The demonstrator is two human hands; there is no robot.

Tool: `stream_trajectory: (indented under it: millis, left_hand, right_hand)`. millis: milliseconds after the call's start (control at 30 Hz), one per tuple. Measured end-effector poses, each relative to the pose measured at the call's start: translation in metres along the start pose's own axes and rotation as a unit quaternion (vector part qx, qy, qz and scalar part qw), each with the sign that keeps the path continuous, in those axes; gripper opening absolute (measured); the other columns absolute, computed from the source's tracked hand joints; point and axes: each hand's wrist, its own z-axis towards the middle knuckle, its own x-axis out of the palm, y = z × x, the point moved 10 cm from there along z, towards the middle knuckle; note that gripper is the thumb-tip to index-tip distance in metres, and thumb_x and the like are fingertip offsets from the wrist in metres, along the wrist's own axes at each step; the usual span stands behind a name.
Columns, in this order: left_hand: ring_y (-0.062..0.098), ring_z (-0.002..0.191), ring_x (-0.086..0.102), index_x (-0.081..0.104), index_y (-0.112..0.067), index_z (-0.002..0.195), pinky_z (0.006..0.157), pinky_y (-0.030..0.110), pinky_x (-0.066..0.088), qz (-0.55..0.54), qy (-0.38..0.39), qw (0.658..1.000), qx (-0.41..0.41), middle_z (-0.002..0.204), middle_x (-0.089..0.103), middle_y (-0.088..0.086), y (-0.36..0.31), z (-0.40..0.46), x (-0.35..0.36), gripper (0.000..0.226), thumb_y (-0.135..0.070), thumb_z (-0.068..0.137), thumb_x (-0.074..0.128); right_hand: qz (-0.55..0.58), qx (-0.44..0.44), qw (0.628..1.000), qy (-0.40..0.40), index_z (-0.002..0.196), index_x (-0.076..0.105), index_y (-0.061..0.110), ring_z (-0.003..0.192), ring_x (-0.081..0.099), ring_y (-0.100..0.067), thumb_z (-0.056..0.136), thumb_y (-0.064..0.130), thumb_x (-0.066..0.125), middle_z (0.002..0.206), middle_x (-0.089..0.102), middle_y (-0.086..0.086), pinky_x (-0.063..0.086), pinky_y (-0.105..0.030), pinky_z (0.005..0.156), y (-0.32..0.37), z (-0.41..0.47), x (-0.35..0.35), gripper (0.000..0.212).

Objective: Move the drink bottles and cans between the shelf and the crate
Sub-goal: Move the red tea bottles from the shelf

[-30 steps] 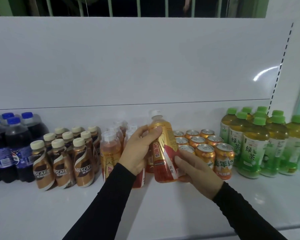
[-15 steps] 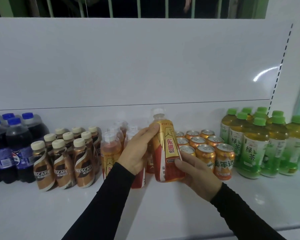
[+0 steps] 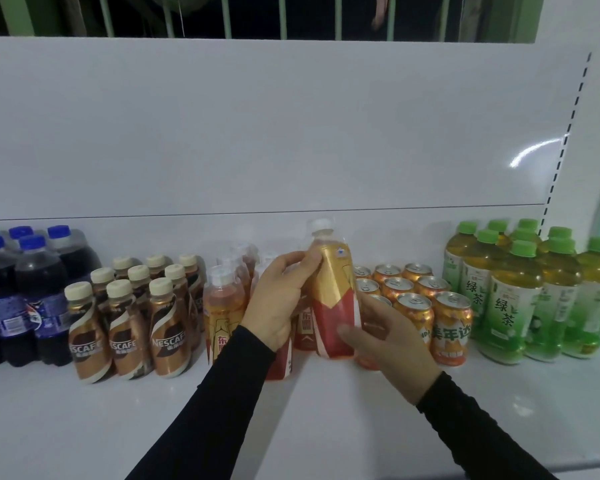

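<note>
1. My left hand (image 3: pixel 278 299) grips the upper part of the gold bottle (image 3: pixel 335 299), fingers curled round its shoulder, thumb near the neck
2. My right hand (image 3: pixel 392 344) holds the same bottle low down, thumb across the red lower part of the label, fingers wrapped behind it
3. The bottle stands nearly upright, white cap on top, tilted slightly; its base is at or just above the shelf (image 3: pixel 84 427), and I cannot tell whether it touches
4. It sits between the other gold bottles (image 3: pixel 222 306) on its left and the orange cans (image 3: pixel 426 299) on its right
5. The cans stand in rows, tops up, partly hidden behind my right hand
6. Left of the gold bottles stand the coffee bottles (image 3: pixel 129 320), brown with cream caps, packed in a block
7. Further left are the dark soda bottles (image 3: pixel 25 292) with blue caps, at the picture's edge
8. At the far right stand the green tea bottles (image 3: pixel 516 299), green caps, grouped near the shelf's upright
9. Both my arms wear black sleeves (image 3: pixel 222 393)
10. The white back panel (image 3: pixel 291 133) rises behind all the drinks
</note>
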Motion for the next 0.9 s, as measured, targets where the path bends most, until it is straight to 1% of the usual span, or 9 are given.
stream_trajectory:
  millis: [67,100,200,267,333,433,633,767,900]
  left_hand:
    - [0.008,0.071,0.071,0.064,-0.016,0.122,0.061,0.024,0.053,0.0,0.023,1.0,-0.018,0.087,0.075,-0.003,0.001,-0.002,0.004,0.036,-0.039,0.094,0.066]
    - [0.008,0.067,0.069,0.064,-0.016,0.122,0.06,0.025,0.053,-0.002,0.032,0.999,-0.03,0.084,0.075,-0.003,0.002,-0.003,0.006,0.035,-0.038,0.095,0.065]
    - [0.013,0.072,0.07,0.064,-0.013,0.123,0.069,0.034,0.055,-0.005,0.044,0.998,-0.049,0.085,0.075,0.0,0.005,-0.003,0.01,0.035,-0.033,0.094,0.067]
    - [0.014,0.074,0.07,0.064,-0.012,0.123,0.069,0.034,0.056,-0.011,0.044,0.998,-0.049,0.086,0.075,0.001,0.005,-0.002,0.009,0.036,-0.03,0.092,0.069]
    - [0.014,0.073,0.071,0.064,-0.012,0.122,0.063,0.033,0.056,-0.022,0.034,0.998,-0.047,0.089,0.075,0.002,0.006,-0.002,0.007,0.038,-0.029,0.09,0.072]
    - [0.015,0.071,0.071,0.064,-0.011,0.122,0.06,0.033,0.056,-0.037,0.013,0.998,-0.045,0.091,0.074,0.005,0.007,-0.004,0.004,0.042,-0.029,0.086,0.075]
    - [0.017,0.068,0.073,0.063,-0.011,0.12,0.056,0.03,0.056,-0.052,-0.016,0.998,-0.041,0.087,0.076,0.006,0.003,-0.006,0.001,0.048,-0.033,0.081,0.079]
    - [0.018,0.075,0.074,0.064,-0.014,0.121,0.063,0.031,0.057,-0.028,-0.01,0.999,-0.025,0.094,0.077,0.006,-0.005,-0.005,0.004,0.043,-0.037,0.087,0.075]
    - [0.017,0.086,0.074,0.06,-0.022,0.129,0.074,0.033,0.056,0.001,0.029,0.999,-0.018,0.098,0.078,0.004,-0.012,-0.008,0.01,0.038,-0.035,0.094,0.067]
  right_hand:
    - [0.116,0.037,0.992,0.031,0.124,0.062,0.022,0.104,0.071,-0.022,0.082,0.028,0.071,0.111,0.074,0.0,0.06,-0.038,0.086,-0.006,0.0,0.004,0.043]
    - [0.156,0.054,0.985,0.044,0.126,0.06,0.018,0.103,0.071,-0.025,0.087,0.027,0.071,0.113,0.074,-0.005,0.06,-0.039,0.085,-0.009,0.0,0.007,0.042]
    - [0.218,0.083,0.97,0.07,0.131,0.057,0.012,0.102,0.071,-0.025,0.083,0.023,0.063,0.115,0.072,-0.01,0.059,-0.032,0.078,-0.012,-0.001,0.013,0.049]
    - [0.223,0.086,0.968,0.079,0.13,0.056,0.013,0.103,0.071,-0.024,0.087,0.024,0.064,0.115,0.072,-0.009,0.058,-0.03,0.077,-0.014,-0.002,0.015,0.045]
    - [0.222,0.087,0.967,0.085,0.128,0.056,0.014,0.097,0.072,-0.02,0.092,0.023,0.063,0.109,0.074,-0.006,0.058,-0.027,0.074,-0.013,-0.004,0.016,0.038]
    - [0.2,0.086,0.971,0.099,0.13,0.055,0.012,0.086,0.072,-0.016,0.085,0.021,0.055,0.1,0.075,-0.004,0.056,-0.023,0.068,-0.012,-0.004,0.018,0.046]
    - [0.153,0.063,0.981,0.103,0.134,0.053,0.014,0.101,0.071,-0.025,0.089,0.022,0.057,0.114,0.072,-0.01,0.057,-0.027,0.08,-0.002,-0.002,0.016,0.046]
    - [0.186,0.064,0.978,0.074,0.129,0.057,0.011,0.094,0.072,-0.023,0.093,0.025,0.064,0.105,0.074,-0.01,0.058,-0.028,0.076,0.0,0.002,0.012,0.039]
    - [0.294,0.098,0.949,0.052,0.124,0.061,0.006,0.099,0.071,-0.029,0.082,0.033,0.06,0.11,0.072,-0.019,0.06,-0.039,0.078,-0.003,0.007,0.008,0.05]
